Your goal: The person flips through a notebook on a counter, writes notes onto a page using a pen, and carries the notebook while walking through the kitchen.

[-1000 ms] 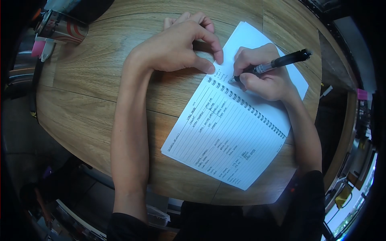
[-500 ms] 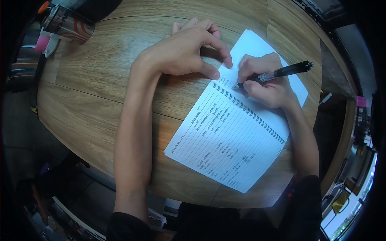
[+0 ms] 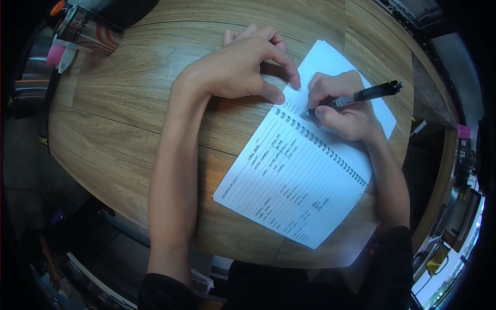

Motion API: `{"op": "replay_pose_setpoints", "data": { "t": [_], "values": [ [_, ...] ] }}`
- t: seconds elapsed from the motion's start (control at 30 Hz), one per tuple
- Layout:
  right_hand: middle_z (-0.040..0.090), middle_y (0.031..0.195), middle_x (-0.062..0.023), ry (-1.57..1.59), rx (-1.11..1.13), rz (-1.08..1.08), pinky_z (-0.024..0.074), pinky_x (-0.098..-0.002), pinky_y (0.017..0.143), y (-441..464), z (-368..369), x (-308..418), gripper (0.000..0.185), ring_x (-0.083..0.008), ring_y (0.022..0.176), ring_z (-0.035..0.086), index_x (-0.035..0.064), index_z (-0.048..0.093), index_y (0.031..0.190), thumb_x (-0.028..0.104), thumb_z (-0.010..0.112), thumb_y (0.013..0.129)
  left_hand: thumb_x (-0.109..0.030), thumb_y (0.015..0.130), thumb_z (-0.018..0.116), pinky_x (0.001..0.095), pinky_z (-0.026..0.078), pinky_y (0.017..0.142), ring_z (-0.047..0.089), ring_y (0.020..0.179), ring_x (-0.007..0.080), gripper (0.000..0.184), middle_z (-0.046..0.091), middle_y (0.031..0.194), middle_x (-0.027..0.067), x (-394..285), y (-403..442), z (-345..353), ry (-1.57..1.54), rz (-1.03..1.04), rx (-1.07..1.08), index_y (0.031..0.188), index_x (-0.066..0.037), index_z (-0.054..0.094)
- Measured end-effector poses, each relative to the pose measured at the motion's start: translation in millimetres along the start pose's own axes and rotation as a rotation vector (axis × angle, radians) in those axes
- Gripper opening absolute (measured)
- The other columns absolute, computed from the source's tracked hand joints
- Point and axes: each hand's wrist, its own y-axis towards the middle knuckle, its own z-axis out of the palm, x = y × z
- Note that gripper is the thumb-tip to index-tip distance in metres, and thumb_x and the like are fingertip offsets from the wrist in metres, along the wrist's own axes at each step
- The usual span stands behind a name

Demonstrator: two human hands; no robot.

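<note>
An open spiral-bound notebook lies tilted on the wooden table. Its near page carries handwritten lists, and a few short written lines show on the far page. My right hand rests on that far page, its fingers closed round a black pen with a clear section. The pen's tip meets the paper close to the spiral. My left hand is at the notebook's left edge, thumb and index finger apart with their tips on the page margin. Its other fingers curl on the table.
The wooden table has a curved edge. At its upper left stand a can with red stripes, a dark round object and a pink and white item. Beyond the right edge is a pink object.
The pen tip and my right hand have shifted very slightly along the page. The whole view has also moved a little; my left hand keeps its place at the notebook edge.
</note>
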Motion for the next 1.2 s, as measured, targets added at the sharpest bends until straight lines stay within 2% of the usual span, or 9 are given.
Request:
{"op": "replay_pose_setpoints", "data": {
  "t": [0.33,0.43,0.47,0.53,0.6,0.67,0.87,1.03,1.2],
  "values": [
    [0.065,0.068,-0.0077,-0.07,-0.012,-0.046,0.0428,-0.0271,0.052,-1,-1,1,0.01,-0.0139,0.053,0.055,-0.0001,0.068,0.074,0.006,0.06,0.074,-0.029,0.065,0.09,0.0476,0.018,0.108,0.041,0.124,0.0214,0.036,0.05,0.117,-0.0021,2,0,2,-0.008,0.014,-0.022,0.099,-0.027,0.078],
    [0.072,0.093,-0.0109,-0.159,-0.579,-0.104,0.0518,-0.0279,0.065,-4,10,-1,0.019,-0.0139,0.075,0.067,-0.0001,0.063,0.111,0.015,0.06,0.1,-0.027,0.065,0.089,0.0476,0.019,0.108,0.041,0.125,0.021,0.036,0.05,0.116,-0.0025,-1,1,0,-0.022,-0.025,0.031,0.099,-0.028,0.078],
    [0.072,0.093,-0.0109,-0.165,-0.573,-0.108,0.0518,-0.0279,0.065,-5,6,0,0.019,-0.0139,0.075,0.067,-0.0001,0.063,0.111,0.015,0.06,0.1,-0.027,0.065,0.089,0.0476,0.019,0.108,0.041,0.125,0.021,0.036,0.05,0.116,-0.0025,-1,1,-1,-0.023,-0.022,0.022,0.099,-0.028,0.078],
    [0.072,0.095,-0.0136,-0.383,-0.736,0.251,0.0526,-0.0317,0.065,-6,-8,7,0.023,-0.0196,0.08,0.07,0.0005,0.06,0.117,0.017,0.058,0.102,-0.024,0.066,0.088,0.0465,0.02,0.109,0.042,0.123,0.0206,0.042,0.05,0.115,-0.002,-1,-1,3,-0.016,0.007,-0.035,0.105,-0.025,0.075],
    [0.068,0.104,-0.0168,-0.369,-0.671,0.303,0.0512,-0.0398,0.079,-18,-13,1,0.028,-0.029,0.09,0.066,0.0006,0.057,0.118,0.018,0.063,0.098,-0.021,0.068,0.086,0.046,0.023,0.108,0.045,0.121,0.0229,0.044,0.052,0.116,0.0007,-9,-1,3,-0.005,-0.023,-0.054,0.109,-0.022,0.072],
    [0.059,0.11,-0.0182,-0.828,-0.409,0.424,0.0408,-0.0474,0.092,-27,-7,14,0.042,-0.0353,0.101,0.056,0.0024,0.049,0.121,0.021,0.071,0.089,-0.018,0.074,0.082,0.0457,0.031,0.105,0.05,0.117,0.0282,0.044,0.055,0.117,0.007,-21,-8,4,0.048,-0.121,-0.136,0.114,-0.015,0.066],
    [0.049,0.106,-0.0168,-0.725,-0.555,0.394,0.033,-0.0502,0.092,-40,4,5,0.056,-0.038,0.106,0.047,0.004,0.045,0.116,0.025,0.078,0.077,-0.028,0.085,0.076,0.0479,0.039,0.096,0.053,0.111,0.036,0.045,0.056,0.111,0.0174,-125,-54,88,0.188,-0.722,-0.719,0.113,0.001,0.057],
    [0.05,0.111,-0.0218,-0.627,-0.517,0.512,0.0337,-0.0488,0.096,-31,-2,1,0.063,-0.0391,0.107,0.048,0.0019,0.045,0.116,0.03,0.083,0.073,-0.037,0.073,0.086,0.0452,0.039,0.093,0.05,0.105,0.0352,0.067,0.055,0.109,0.0213,-139,-49,84,0.107,-0.854,-0.553,0.112,0.005,0.053],
    [0.051,0.11,-0.023,-0.562,-0.462,0.664,0.0357,-0.0499,0.093,-46,-11,-2,0.064,-0.0391,0.107,0.048,0.002,0.046,0.116,0.028,0.085,0.072,-0.033,0.069,0.089,0.042,0.046,0.089,0.061,0.098,0.0317,0.068,0.059,0.106,0.0196,-131,-28,64,0.071,-0.878,-0.381,0.11,0.006,0.054]
  ]
}}
